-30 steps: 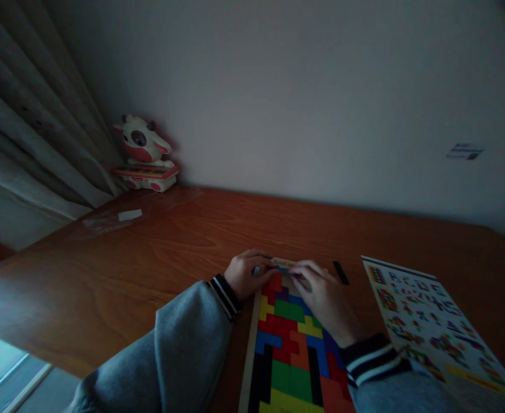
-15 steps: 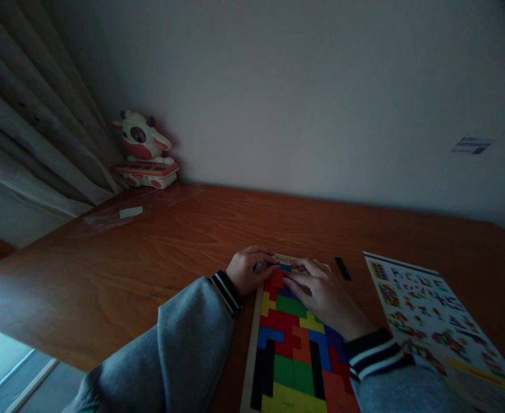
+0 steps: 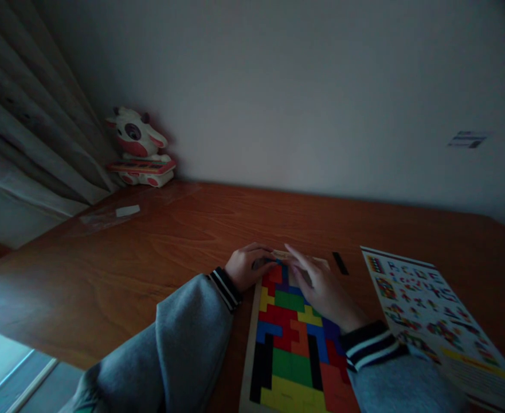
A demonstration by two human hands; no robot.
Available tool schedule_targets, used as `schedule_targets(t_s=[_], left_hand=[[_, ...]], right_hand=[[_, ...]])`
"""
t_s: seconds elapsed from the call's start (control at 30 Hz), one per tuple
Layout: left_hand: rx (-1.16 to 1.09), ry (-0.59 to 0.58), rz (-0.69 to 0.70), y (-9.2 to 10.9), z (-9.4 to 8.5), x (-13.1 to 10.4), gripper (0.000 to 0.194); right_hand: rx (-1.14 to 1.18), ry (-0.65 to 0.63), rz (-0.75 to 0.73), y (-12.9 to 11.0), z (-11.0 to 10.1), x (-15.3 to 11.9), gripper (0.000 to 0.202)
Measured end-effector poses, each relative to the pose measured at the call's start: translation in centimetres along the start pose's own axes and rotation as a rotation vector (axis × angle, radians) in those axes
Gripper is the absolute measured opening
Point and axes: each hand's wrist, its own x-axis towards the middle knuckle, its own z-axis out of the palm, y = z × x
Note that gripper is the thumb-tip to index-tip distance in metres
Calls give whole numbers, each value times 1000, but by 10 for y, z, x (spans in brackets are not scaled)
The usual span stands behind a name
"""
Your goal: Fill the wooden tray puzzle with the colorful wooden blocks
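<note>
A wooden tray puzzle [image 3: 256, 304] with bright block-shaped pieces lies on the table in front of me. At its far left corner my left hand [image 3: 249, 267] is closed, thumb and fingers curled together by the rim; what lies between the fingertips is hidden. Just below the thumb sits a red piece [image 3: 273, 274], with a blue piece [image 3: 284, 272] to its right. My right hand [image 3: 321, 289] hovers over the far right part of the puzzle, fingers apart and stretched forward, covering some pieces. A green piece [image 3: 289, 300] and a yellow piece [image 3: 293, 396] lie flat in the tray.
A black piece [image 3: 340, 263] lies on the table right of the tray. Further right is a printed pattern sheet [image 3: 428, 304]. A cow toy with a keyboard [image 3: 143, 146] stands at the back left, near clear plastic wrapping [image 3: 97, 221] and a curtain [image 3: 28, 115].
My right hand has lifted from the far end of the puzzle and its fingers have spread, uncovering the blue piece beside the red one. My left hand stays at the corner.
</note>
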Motion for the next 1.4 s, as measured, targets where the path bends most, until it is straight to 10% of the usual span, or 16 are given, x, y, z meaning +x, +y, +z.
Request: schedule_targets(t_s=[0.47, 1.4], left_hand=[[31, 67, 316, 14, -5, -2, 32], [80, -159, 303, 19, 1, 1, 16]], right_hand=[[790, -73, 372, -14, -4, 6, 31], [591, 180, 462, 38, -53, -13, 49]])
